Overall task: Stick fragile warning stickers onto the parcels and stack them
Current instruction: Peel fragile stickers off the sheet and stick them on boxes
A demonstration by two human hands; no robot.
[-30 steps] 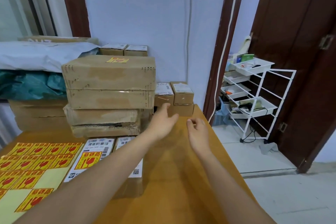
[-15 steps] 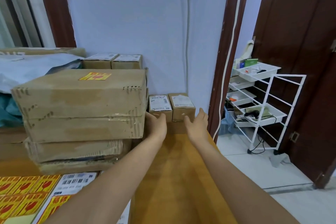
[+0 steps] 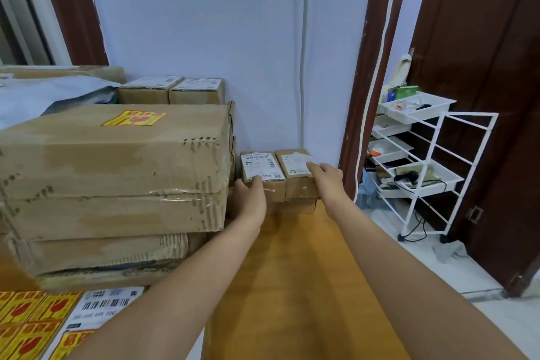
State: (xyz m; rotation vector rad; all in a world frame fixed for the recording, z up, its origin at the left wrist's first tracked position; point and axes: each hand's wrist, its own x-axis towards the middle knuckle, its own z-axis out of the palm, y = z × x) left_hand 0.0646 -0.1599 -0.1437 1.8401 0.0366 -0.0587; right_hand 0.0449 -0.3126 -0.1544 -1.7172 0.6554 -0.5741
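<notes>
Two small cardboard parcels with white labels stand side by side against the far wall, on top of a flat box. My left hand (image 3: 250, 195) grips the left small parcel (image 3: 261, 165) at its near end. My right hand (image 3: 326, 181) holds the right small parcel (image 3: 293, 164), with the fingers lying over its top and right side. A stack of large cardboard boxes (image 3: 117, 172) rises at the left, the top one bearing a yellow and red fragile sticker (image 3: 133, 118). A sheet of fragile stickers (image 3: 26, 321) lies at the bottom left.
A labelled parcel (image 3: 102, 305) lies flat beside the sticker sheet on the wooden table (image 3: 292, 272). Two more small boxes (image 3: 172, 90) sit behind the big stack. A white wire rack (image 3: 420, 166) stands on the floor to the right, near a dark door.
Both hands have reached forward from the middle of the table to the far wall and closed on the two small parcels. The camera has moved closer to the wall.
</notes>
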